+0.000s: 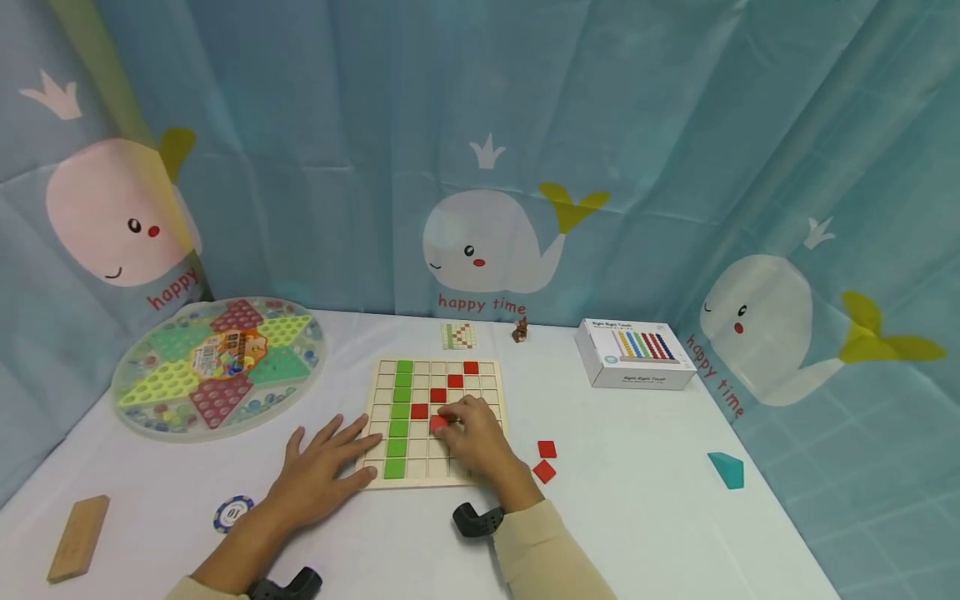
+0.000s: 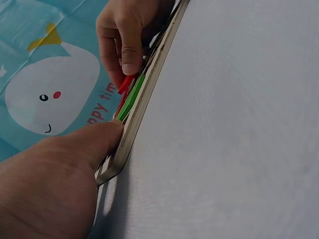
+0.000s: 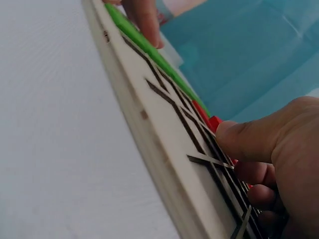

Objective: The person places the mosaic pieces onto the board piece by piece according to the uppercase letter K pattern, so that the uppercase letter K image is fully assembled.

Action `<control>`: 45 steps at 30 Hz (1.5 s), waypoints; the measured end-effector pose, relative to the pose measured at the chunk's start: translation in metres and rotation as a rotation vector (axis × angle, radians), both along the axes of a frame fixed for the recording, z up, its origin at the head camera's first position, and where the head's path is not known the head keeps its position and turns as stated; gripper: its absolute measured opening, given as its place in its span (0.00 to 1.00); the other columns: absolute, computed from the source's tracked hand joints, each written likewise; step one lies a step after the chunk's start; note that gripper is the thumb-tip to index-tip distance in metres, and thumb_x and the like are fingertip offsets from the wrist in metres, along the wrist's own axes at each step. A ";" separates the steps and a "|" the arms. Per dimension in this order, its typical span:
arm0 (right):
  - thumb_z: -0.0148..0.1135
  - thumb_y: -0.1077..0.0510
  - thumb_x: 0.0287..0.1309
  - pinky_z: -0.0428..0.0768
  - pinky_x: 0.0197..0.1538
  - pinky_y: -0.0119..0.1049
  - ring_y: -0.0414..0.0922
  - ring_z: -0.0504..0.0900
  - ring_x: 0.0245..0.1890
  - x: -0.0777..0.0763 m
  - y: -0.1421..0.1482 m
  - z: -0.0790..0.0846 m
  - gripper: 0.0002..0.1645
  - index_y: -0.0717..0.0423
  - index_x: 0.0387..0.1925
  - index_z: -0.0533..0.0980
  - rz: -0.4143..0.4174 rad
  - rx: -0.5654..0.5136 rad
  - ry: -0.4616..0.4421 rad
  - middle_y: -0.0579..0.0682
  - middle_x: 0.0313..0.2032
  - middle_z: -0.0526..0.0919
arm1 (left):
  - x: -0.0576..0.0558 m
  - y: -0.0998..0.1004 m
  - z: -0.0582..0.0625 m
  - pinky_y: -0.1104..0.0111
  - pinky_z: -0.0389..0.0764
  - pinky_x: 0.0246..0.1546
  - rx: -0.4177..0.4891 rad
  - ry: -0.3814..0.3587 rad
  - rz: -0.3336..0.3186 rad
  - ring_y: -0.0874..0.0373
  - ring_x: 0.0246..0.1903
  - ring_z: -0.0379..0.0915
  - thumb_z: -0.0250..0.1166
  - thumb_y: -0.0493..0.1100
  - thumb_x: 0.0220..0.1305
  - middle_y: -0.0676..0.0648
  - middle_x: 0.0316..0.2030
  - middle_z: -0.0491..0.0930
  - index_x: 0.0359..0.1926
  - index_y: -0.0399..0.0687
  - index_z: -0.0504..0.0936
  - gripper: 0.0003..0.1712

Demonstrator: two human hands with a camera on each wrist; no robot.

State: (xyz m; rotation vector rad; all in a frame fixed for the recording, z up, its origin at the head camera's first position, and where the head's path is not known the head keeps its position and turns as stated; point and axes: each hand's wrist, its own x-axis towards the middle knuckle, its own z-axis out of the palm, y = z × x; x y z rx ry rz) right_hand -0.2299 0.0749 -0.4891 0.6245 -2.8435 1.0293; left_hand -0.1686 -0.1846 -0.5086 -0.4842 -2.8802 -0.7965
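A wooden grid board (image 1: 488, 382) lies on the table, with a column of green square tiles (image 1: 399, 428) and a diagonal of red square tiles (image 1: 438, 395). My right hand (image 1: 480, 437) pinches a red square tile (image 2: 126, 83) between thumb and fingers, over a cell just below the diagonal's lower end. In the right wrist view that tile (image 3: 215, 122) is tilted above the grid. Fingers spread, my left hand (image 1: 322, 475) rests on the board's left edge. Two loose red tiles (image 1: 547, 449) lie to the right of the board.
Behind the board are a small pattern card (image 1: 459, 336) and a squirrel-like figurine (image 1: 521, 331). A round game board (image 1: 180, 358) is at the left, a white box (image 1: 637, 354) at the right. A wooden block (image 1: 78, 537), poker chip (image 1: 233, 513) and teal piece (image 1: 727, 470) lie nearer.
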 end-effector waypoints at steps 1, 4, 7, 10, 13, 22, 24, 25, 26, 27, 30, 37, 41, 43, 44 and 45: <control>0.67 0.56 0.59 0.73 0.53 0.38 0.40 0.73 0.43 0.000 -0.001 0.000 0.16 0.53 0.49 0.82 -0.001 0.015 0.008 0.40 0.41 0.77 | 0.000 0.000 0.000 0.33 0.33 0.60 0.000 0.001 0.001 0.37 0.69 0.48 0.64 0.61 0.61 0.47 0.68 0.65 0.60 0.56 0.80 0.29; 0.68 0.55 0.58 0.72 0.55 0.38 0.40 0.73 0.45 -0.001 -0.002 0.000 0.16 0.51 0.48 0.82 -0.003 0.043 0.022 0.40 0.41 0.76 | -0.001 -0.001 0.001 0.33 0.33 0.60 -0.003 0.001 0.003 0.37 0.69 0.48 0.64 0.61 0.61 0.47 0.68 0.65 0.60 0.56 0.80 0.29; 0.68 0.55 0.56 0.73 0.51 0.37 0.41 0.73 0.45 -0.001 -0.003 0.001 0.16 0.51 0.48 0.83 0.002 0.040 0.028 0.40 0.40 0.75 | -0.001 -0.001 0.002 0.33 0.33 0.60 -0.006 0.005 0.004 0.37 0.69 0.48 0.64 0.60 0.61 0.47 0.68 0.65 0.60 0.56 0.80 0.29; 0.68 0.55 0.56 0.74 0.47 0.36 0.40 0.72 0.43 -0.001 -0.003 0.002 0.17 0.51 0.48 0.83 0.001 0.031 0.016 0.40 0.40 0.75 | -0.001 -0.002 0.003 0.33 0.34 0.60 -0.008 0.005 0.004 0.37 0.68 0.48 0.65 0.60 0.61 0.46 0.67 0.65 0.60 0.56 0.80 0.28; 0.68 0.54 0.56 0.74 0.45 0.35 0.40 0.71 0.41 -0.001 -0.003 0.002 0.17 0.51 0.48 0.83 -0.004 0.027 0.002 0.40 0.40 0.75 | -0.001 -0.002 0.005 0.33 0.34 0.60 -0.010 0.006 0.003 0.37 0.68 0.49 0.65 0.60 0.60 0.46 0.67 0.65 0.60 0.55 0.80 0.28; 0.66 0.52 0.57 0.74 0.47 0.37 0.41 0.71 0.44 0.001 -0.001 0.006 0.17 0.52 0.48 0.83 -0.009 -0.025 -0.033 0.40 0.41 0.75 | -0.001 -0.001 0.007 0.33 0.35 0.59 -0.003 0.026 0.004 0.37 0.68 0.50 0.64 0.60 0.61 0.46 0.67 0.66 0.59 0.56 0.80 0.28; 0.66 0.52 0.58 0.75 0.47 0.39 0.42 0.72 0.45 0.003 0.002 0.011 0.18 0.53 0.50 0.82 -0.020 -0.083 -0.057 0.42 0.43 0.76 | -0.001 0.000 0.007 0.33 0.35 0.59 0.000 0.027 0.002 0.36 0.68 0.50 0.64 0.61 0.61 0.46 0.67 0.66 0.59 0.56 0.80 0.28; 0.66 0.52 0.58 0.76 0.47 0.40 0.43 0.73 0.46 0.004 0.004 0.015 0.19 0.53 0.50 0.82 -0.024 -0.112 -0.066 0.42 0.44 0.76 | -0.001 0.000 0.006 0.33 0.35 0.59 -0.001 0.021 0.002 0.37 0.68 0.50 0.63 0.62 0.61 0.47 0.67 0.66 0.59 0.56 0.80 0.28; 0.66 0.52 0.59 0.76 0.47 0.41 0.44 0.73 0.47 0.005 0.007 0.018 0.19 0.54 0.51 0.81 -0.027 -0.139 -0.077 0.43 0.44 0.77 | 0.000 0.000 0.005 0.33 0.35 0.59 0.000 0.015 0.001 0.37 0.68 0.50 0.63 0.62 0.61 0.47 0.67 0.66 0.59 0.56 0.80 0.28; 0.66 0.52 0.59 0.76 0.47 0.42 0.45 0.74 0.48 0.007 0.009 0.022 0.19 0.54 0.51 0.81 -0.025 -0.160 -0.082 0.44 0.45 0.77 | 0.000 0.001 0.005 0.33 0.35 0.60 0.000 0.008 0.002 0.37 0.68 0.50 0.63 0.62 0.61 0.47 0.67 0.66 0.59 0.57 0.80 0.28; 0.66 0.51 0.59 0.77 0.47 0.44 0.49 0.75 0.48 0.011 0.018 0.033 0.20 0.54 0.51 0.81 0.007 -0.187 -0.065 0.44 0.46 0.78 | 0.002 0.002 0.003 0.33 0.34 0.60 0.000 -0.007 0.007 0.38 0.68 0.49 0.64 0.62 0.61 0.48 0.67 0.66 0.59 0.57 0.80 0.28; 0.68 0.56 0.56 0.76 0.46 0.52 0.48 0.75 0.43 0.022 0.042 0.063 0.19 0.50 0.51 0.81 0.122 -0.234 0.028 0.42 0.44 0.79 | 0.004 0.000 0.001 0.34 0.33 0.60 0.007 -0.013 0.021 0.39 0.69 0.49 0.65 0.61 0.60 0.48 0.67 0.65 0.59 0.58 0.80 0.28; 0.69 0.56 0.55 0.75 0.46 0.50 0.43 0.73 0.44 0.026 0.064 0.073 0.20 0.47 0.52 0.80 0.175 -0.199 0.040 0.40 0.45 0.78 | 0.004 0.001 0.001 0.34 0.34 0.60 0.011 -0.013 0.018 0.38 0.68 0.49 0.65 0.60 0.60 0.48 0.67 0.66 0.59 0.57 0.80 0.28; 0.69 0.57 0.55 0.74 0.48 0.51 0.44 0.73 0.46 0.026 0.078 0.074 0.21 0.47 0.52 0.80 0.206 -0.186 0.038 0.41 0.46 0.78 | 0.004 0.001 0.002 0.34 0.34 0.60 0.012 -0.013 0.016 0.38 0.68 0.49 0.65 0.60 0.60 0.48 0.67 0.66 0.59 0.57 0.80 0.28; 0.70 0.57 0.55 0.74 0.48 0.53 0.45 0.73 0.47 0.026 0.085 0.073 0.21 0.46 0.52 0.79 0.215 -0.180 0.034 0.41 0.46 0.77 | 0.004 0.002 0.002 0.34 0.34 0.60 0.011 -0.012 0.015 0.38 0.68 0.49 0.65 0.61 0.60 0.48 0.67 0.66 0.59 0.58 0.80 0.28; 0.70 0.57 0.55 0.74 0.48 0.54 0.46 0.73 0.47 0.026 0.092 0.072 0.21 0.46 0.52 0.79 0.220 -0.176 0.033 0.41 0.46 0.77 | 0.005 0.002 0.002 0.34 0.34 0.60 0.010 -0.011 0.016 0.38 0.68 0.50 0.65 0.61 0.60 0.48 0.67 0.66 0.59 0.58 0.80 0.28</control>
